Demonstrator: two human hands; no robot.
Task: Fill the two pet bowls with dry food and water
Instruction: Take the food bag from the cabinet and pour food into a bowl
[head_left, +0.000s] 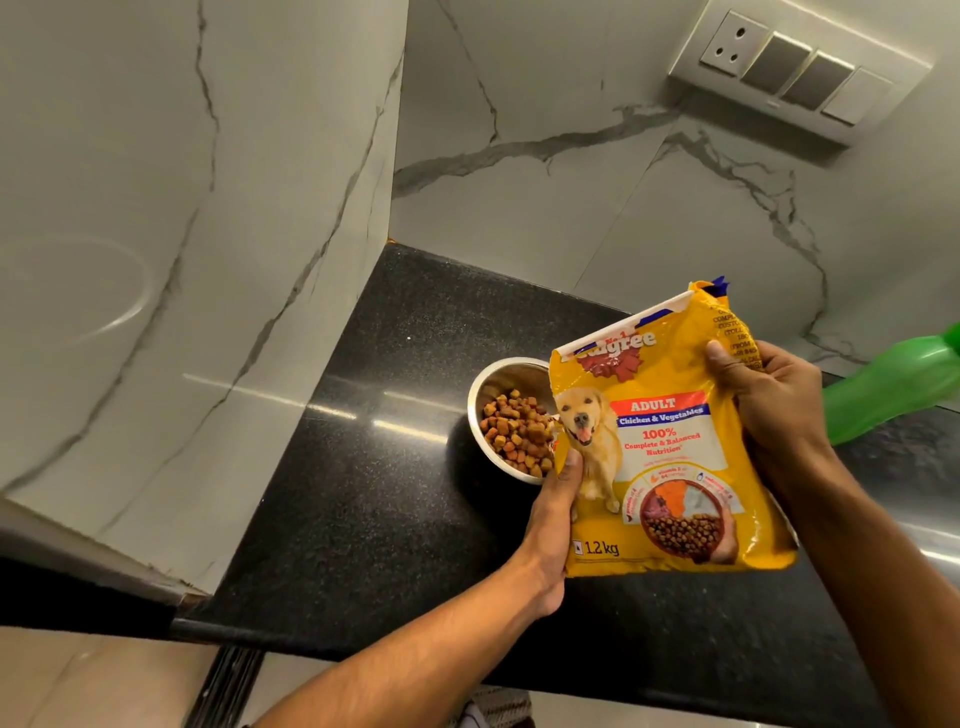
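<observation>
1 bowl (511, 415), 1 food bag (670, 452), 1 green bottle (893, 384)

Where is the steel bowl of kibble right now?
The steel bowl sits mid-frame on the black counter, just left of the yellow food bag.

bare forearms, no sleeves, left hand (553, 512), right hand (769, 387)

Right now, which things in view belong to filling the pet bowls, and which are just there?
Part of the job:
steel bowl holding kibble
food bag, held by left hand and right hand
green bottle, probably for water

Just there:
switch panel
black counter
</observation>
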